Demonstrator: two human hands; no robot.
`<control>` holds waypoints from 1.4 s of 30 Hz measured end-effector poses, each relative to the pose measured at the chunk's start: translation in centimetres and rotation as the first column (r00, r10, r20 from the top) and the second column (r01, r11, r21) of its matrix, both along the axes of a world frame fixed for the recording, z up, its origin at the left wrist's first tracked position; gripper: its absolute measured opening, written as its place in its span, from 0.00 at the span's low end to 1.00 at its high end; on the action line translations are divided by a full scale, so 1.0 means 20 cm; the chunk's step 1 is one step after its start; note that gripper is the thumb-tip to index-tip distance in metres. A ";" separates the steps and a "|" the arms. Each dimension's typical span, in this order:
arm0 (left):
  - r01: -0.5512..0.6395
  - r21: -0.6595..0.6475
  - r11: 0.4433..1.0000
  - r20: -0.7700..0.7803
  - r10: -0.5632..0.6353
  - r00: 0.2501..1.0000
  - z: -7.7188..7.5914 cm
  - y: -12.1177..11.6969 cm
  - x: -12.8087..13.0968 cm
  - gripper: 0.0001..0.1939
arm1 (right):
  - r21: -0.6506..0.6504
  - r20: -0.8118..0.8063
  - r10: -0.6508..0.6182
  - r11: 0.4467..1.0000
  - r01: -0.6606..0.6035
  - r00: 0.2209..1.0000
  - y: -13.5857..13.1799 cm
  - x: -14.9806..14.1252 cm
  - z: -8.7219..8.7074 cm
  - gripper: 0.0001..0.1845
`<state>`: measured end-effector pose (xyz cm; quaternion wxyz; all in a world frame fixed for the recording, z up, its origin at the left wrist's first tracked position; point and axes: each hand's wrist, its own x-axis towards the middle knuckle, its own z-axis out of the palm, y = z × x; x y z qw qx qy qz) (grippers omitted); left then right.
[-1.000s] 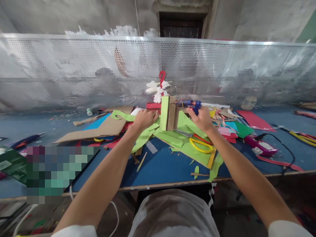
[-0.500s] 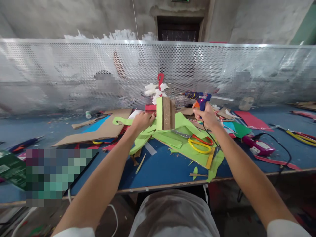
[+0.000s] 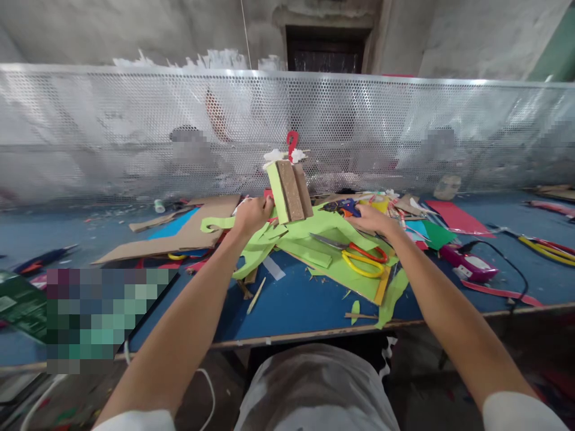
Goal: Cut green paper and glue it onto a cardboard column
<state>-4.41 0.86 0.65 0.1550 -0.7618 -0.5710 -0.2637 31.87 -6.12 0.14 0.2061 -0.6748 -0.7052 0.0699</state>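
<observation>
My left hand [image 3: 253, 214] is closed at the left side of a cardboard piece [image 3: 291, 190] with a lime-green face and layered brown edges. The piece is raised and tilted above the green scraps; my fingertips are partly hidden. White flower-like shapes [image 3: 275, 155] and a red hook-shaped piece [image 3: 292, 143] show above it. My right hand [image 3: 369, 219] is closed around a blue glue gun [image 3: 348, 208], which is low over the scraps with its nozzle pointing left. Between my hands lie lime-green sheets [image 3: 309, 251] and yellow-and-orange scissors [image 3: 363, 263].
A perforated metal screen [image 3: 135, 137] runs along the table's back. Brown cardboard [image 3: 197, 230] lies left, near a green box [image 3: 20, 302]. On the right are a red sheet [image 3: 458, 216], a purple corded device [image 3: 469, 263] and yellow-handled pliers [image 3: 545, 248].
My right hand has lowered the glue gun to the scraps, slightly left. My left hand has raised and tilted the cardboard piece, its top leaning left.
</observation>
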 end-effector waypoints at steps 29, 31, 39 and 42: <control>-0.025 -0.052 0.998 -0.016 0.025 1.000 0.01 -0.03 0.00 0.29 | -0.032 0.416 0.448 0.877 -0.479 0.791 -0.30 -0.73 -0.10 0.19; -0.029 -0.057 0.998 -0.018 0.028 0.999 0.01 -0.03 0.00 0.30 | -0.013 0.376 0.443 0.881 -0.473 0.814 -0.30 -0.71 -0.09 0.14; -0.033 -0.063 0.997 -0.013 0.032 0.999 0.01 -0.04 0.00 0.29 | 0.069 0.287 0.388 0.904 -0.423 0.876 -0.25 -0.66 -0.09 0.11; -0.040 -0.062 0.997 -0.020 0.038 0.999 0.00 -0.03 0.00 0.30 | 0.058 0.178 0.396 0.910 -0.411 0.901 -0.24 -0.65 -0.08 0.08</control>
